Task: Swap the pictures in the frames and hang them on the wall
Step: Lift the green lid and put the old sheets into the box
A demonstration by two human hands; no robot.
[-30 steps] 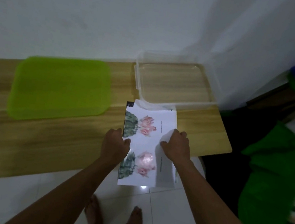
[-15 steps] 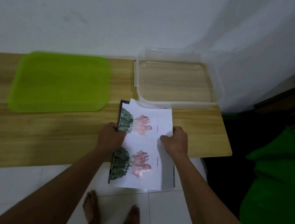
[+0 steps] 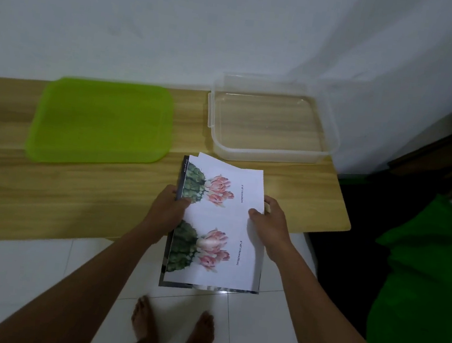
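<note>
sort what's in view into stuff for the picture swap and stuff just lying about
In the job: stack of cactus prints, held at its side edges by left hand and right hand.
Lying about: green tray, clear plastic box, wooden table, green cloth.

Bare tabletop (image 3: pixel 75 196) left of hands

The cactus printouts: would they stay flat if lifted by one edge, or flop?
Probably flop: the cactus printouts look like thin paper, and the left hand and right hand grip opposite edges. The sheets would likely slide apart easily, since their far corners lie fanned. They are probably very light.
</note>
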